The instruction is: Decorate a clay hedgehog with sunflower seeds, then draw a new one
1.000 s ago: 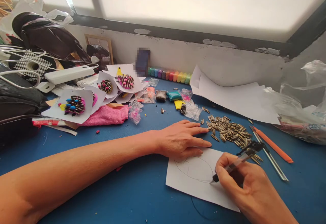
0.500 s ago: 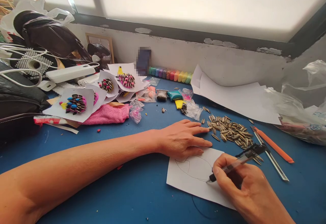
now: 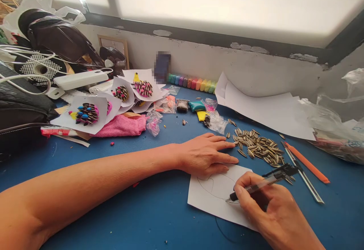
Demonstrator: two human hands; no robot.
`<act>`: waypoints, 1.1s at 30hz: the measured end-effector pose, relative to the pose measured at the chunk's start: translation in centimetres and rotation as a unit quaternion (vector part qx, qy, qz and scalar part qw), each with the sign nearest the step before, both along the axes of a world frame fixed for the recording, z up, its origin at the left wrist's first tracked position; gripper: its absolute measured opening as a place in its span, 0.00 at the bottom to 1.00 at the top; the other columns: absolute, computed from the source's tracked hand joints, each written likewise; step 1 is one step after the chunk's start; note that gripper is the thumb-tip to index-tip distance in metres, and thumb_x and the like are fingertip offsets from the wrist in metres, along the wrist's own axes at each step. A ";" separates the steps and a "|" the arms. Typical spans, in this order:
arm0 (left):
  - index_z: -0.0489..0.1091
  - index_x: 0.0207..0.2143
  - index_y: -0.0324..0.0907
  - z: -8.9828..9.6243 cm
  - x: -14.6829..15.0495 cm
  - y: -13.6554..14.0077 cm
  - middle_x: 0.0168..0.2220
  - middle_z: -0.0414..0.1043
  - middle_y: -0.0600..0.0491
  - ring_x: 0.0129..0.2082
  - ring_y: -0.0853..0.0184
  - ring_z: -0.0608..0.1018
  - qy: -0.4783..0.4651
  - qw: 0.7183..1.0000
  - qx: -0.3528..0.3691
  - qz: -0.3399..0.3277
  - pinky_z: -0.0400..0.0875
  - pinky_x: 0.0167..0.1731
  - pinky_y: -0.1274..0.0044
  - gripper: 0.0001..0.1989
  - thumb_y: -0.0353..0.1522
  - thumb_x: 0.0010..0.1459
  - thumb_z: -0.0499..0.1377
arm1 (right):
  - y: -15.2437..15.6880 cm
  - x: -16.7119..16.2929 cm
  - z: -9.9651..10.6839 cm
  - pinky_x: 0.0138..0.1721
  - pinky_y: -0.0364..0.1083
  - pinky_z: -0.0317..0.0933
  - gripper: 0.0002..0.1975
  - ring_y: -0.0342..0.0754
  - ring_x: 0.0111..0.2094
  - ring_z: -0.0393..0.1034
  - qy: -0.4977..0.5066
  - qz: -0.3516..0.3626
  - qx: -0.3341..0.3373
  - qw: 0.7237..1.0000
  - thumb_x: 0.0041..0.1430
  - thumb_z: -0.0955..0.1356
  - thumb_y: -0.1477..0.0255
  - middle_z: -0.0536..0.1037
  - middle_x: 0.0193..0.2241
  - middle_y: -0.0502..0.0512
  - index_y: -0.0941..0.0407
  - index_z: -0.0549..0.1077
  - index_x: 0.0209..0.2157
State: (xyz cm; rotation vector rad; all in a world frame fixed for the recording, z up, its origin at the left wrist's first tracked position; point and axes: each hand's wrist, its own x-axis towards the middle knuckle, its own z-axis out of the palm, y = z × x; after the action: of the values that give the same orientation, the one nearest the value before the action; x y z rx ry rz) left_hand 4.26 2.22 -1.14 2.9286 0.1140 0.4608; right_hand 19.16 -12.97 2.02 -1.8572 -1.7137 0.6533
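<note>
Right hand (image 3: 274, 208) clamps a black pen (image 3: 263, 184), tip on white paper (image 3: 203, 200), near right.
Left hand (image 3: 203, 155) lies flat, fingers apart, over the paper's far edge; orange stick (image 3: 308, 163) rightward, seeds (image 3: 260, 146) crowding the fingertips, seed-studded figures (image 3: 88, 113) farther left.

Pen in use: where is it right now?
Head view, lower right: the pen is in the right hand, tip down at the white sheet, top end near the seed pile.

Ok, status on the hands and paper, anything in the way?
Right hand holding pen to paper. Left hand over paper's far edge. Paper partly drawn on, partly hidden by both hands. Seeds piled beyond it.
</note>
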 end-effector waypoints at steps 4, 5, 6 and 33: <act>0.69 0.58 0.46 -0.1 0.0 0.0 0.65 0.59 0.44 0.63 0.51 0.64 -0.003 1.000 -0.001 -0.001 0.60 0.59 0.60 0.20 0.39 0.67 0.51 | -0.2 -0.7 0.1 0.19 0.41 0.51 0.17 0.42 0.18 0.54 0.018 -0.018 0.012 1.000 0.62 0.61 0.62 0.59 0.16 0.45 0.52 0.65 0.21; 0.69 0.58 0.46 -0.1 0.0 0.0 0.65 0.59 0.44 0.63 0.51 0.64 -0.005 1.000 -0.001 -0.001 0.60 0.59 0.60 0.20 0.39 0.67 0.51 | -0.2 -0.8 0.1 0.19 0.41 0.51 0.17 0.42 0.18 0.54 0.020 -0.019 0.012 1.000 0.62 0.61 0.61 0.60 0.16 0.45 0.52 0.65 0.21; 0.69 0.58 0.46 -0.1 0.0 0.0 0.65 0.59 0.44 0.63 0.51 0.64 -0.004 1.000 0.000 0.000 0.60 0.59 0.60 0.20 0.39 0.67 0.51 | -0.2 -0.9 0.1 0.19 0.41 0.51 0.17 0.42 0.18 0.54 0.022 -0.021 0.013 0.999 0.61 0.61 0.61 0.59 0.16 0.45 0.52 0.65 0.21; 0.67 0.58 0.44 0.1 0.0 0.0 0.64 0.60 0.44 0.63 0.51 0.64 0.000 1.000 0.004 0.001 0.60 0.59 0.61 0.20 0.39 0.67 0.50 | -0.2 -1.2 -0.2 0.25 0.40 0.61 0.13 0.43 0.22 0.66 0.121 -0.097 0.069 0.985 0.59 0.66 0.58 0.68 0.17 0.45 0.50 0.73 0.27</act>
State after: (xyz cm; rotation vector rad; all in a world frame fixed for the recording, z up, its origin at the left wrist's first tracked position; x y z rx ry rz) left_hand 4.27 2.19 -1.07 2.9374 0.1152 0.4623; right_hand 17.95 -13.19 1.81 -1.7413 -1.3683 0.6350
